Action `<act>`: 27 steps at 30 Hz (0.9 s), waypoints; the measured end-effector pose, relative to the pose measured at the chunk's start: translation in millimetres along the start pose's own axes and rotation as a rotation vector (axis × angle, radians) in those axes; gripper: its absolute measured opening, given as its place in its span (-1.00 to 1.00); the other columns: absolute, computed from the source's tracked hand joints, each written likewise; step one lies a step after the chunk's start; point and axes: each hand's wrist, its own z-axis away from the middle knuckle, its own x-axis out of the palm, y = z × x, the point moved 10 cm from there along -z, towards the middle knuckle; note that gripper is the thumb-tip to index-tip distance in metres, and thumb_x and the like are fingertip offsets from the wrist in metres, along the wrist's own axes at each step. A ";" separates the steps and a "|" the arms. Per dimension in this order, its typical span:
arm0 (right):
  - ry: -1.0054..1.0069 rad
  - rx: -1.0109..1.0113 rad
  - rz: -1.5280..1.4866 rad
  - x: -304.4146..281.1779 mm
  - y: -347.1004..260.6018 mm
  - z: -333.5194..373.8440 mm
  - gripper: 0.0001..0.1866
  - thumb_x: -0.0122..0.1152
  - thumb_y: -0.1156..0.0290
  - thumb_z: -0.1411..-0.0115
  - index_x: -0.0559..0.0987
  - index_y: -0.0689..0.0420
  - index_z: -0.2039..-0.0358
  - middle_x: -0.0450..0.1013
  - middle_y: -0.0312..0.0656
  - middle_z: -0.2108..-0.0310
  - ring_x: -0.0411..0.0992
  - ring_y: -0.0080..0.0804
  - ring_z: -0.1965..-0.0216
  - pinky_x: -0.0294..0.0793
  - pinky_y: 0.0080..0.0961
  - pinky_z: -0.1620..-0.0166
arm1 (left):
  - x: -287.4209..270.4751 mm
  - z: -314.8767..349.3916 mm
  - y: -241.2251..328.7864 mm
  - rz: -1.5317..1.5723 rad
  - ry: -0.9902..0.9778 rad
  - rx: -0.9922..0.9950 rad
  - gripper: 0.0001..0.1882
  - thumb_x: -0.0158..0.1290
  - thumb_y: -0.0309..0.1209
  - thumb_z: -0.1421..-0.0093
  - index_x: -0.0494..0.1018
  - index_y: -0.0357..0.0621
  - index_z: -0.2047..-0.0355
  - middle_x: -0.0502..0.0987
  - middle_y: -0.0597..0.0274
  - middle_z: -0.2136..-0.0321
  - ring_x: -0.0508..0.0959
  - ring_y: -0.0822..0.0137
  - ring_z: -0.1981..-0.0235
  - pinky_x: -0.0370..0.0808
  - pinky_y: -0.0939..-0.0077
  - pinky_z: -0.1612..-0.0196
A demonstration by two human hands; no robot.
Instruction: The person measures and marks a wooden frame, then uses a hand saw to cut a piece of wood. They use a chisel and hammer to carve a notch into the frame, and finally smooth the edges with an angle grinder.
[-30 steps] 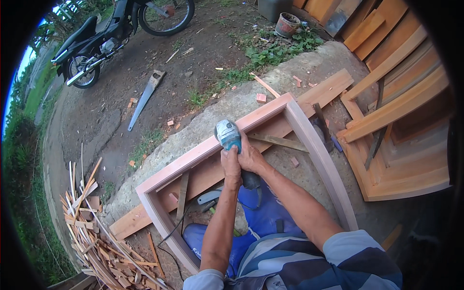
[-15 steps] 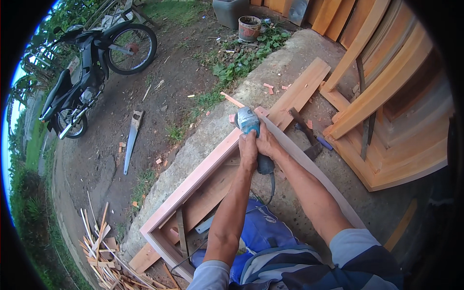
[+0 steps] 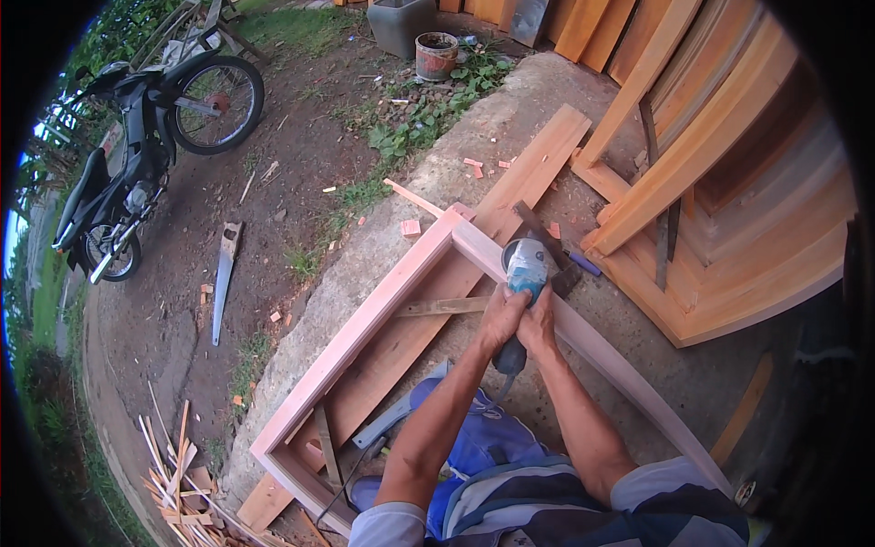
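My left hand (image 3: 500,317) and my right hand (image 3: 538,321) are both closed round the body of an angle grinder (image 3: 526,269), side by side. The grinder has a teal-and-grey head with a round guard, and its dark cord trails down toward my legs. It sits over the right-hand rail of a pale pink wooden frame (image 3: 342,333), just past the top corner; whether the disc touches the wood I cannot tell. Beneath the frame lies a long wooden board (image 3: 538,164). A tool with a purple handle (image 3: 584,264) rests close by the grinder's right side.
Carved wooden panels (image 3: 693,201) lean at the right. On the ground to the left lie a handsaw (image 3: 223,278) and a heap of wood strips (image 3: 182,483). A motorcycle (image 3: 137,164) stands at the far left. A blue-grey saw blade (image 3: 398,412) lies inside the frame, near my knees.
Both hands have moved the grinder from the frame's top corner rightward and nearer, onto the right-hand rail. The view has shifted slightly, and the top corner now shows uncovered.
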 end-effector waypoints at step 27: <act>-0.204 -0.296 -0.061 191.6 -133.8 -63.6 0.18 0.28 -0.12 -0.24 -0.22 0.27 -0.52 0.34 0.45 -0.22 0.46 0.34 -0.17 0.44 0.04 -0.23 | -230.6 -49.0 74.7 0.017 0.373 0.121 -0.42 -0.06 -0.02 -0.46 0.45 -0.33 -0.16 0.61 -0.07 0.03 0.60 0.10 -0.01 0.49 0.22 -0.12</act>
